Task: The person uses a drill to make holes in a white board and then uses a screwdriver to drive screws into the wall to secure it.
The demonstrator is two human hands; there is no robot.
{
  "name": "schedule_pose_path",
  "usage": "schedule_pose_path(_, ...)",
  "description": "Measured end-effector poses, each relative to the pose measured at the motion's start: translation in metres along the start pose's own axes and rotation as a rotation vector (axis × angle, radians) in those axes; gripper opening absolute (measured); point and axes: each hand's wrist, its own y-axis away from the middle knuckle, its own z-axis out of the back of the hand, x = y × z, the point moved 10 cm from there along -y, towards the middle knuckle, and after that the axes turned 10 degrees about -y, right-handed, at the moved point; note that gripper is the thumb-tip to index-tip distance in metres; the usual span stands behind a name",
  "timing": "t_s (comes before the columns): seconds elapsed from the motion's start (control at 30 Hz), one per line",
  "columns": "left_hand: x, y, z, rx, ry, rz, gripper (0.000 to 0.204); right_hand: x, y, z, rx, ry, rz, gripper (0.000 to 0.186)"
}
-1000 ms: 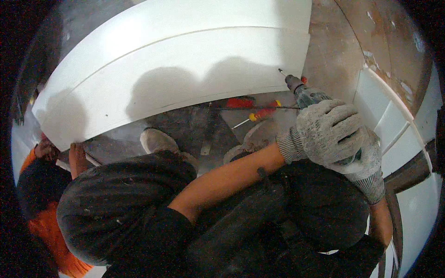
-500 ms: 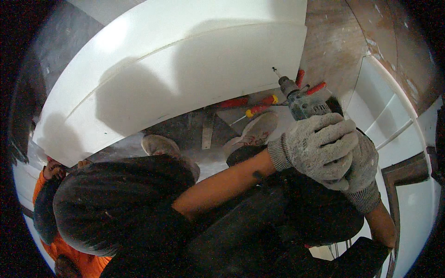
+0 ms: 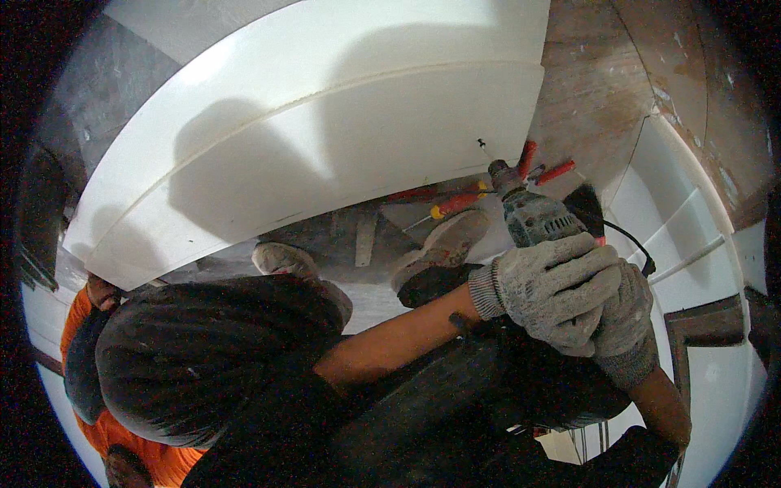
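Both my hands wear grey, dusty work gloves. My left hand (image 3: 557,293) is closed around the rear of a drill (image 3: 538,218), overlapping the right. My right hand (image 3: 626,317) is wrapped round the handle end, its fingers partly hidden behind the left. The drill's chuck (image 3: 503,172) points up and away, with a thin bit extending from it. A small dark screw (image 3: 481,143) appears to sit at the bit's tip, over the large white panel (image 3: 390,130). Whether the tip touches the panel, I cannot tell.
Red-handled pliers (image 3: 556,172) and a red-and-yellow screwdriver (image 3: 460,203) lie by the panel's near edge. My shoes (image 3: 443,248) are close by. A black cord (image 3: 630,234) loops beside the drill. At the left, another person's hand (image 3: 103,293) is at the panel's corner.
The whole view has shifted, so the panel, tools and drill sit lower in the picture. Both hands keep their hold on the drill, whose cord shows more now.
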Motion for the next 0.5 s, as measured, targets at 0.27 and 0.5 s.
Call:
schedule_pose_path(0.27, 0.006, 0.005, 0.0, 0.007, -0.034, 0.023, 0.047, -0.004, -0.005, -0.009, 0.018, 0.022, 0.077, 0.057)
schedule_pose_path(0.5, 0.005, -0.007, 0.002, -0.003, -0.068, -0.004, 0.045, -0.002, 0.009, -0.002, -0.094, 0.111, 0.103, 0.06)
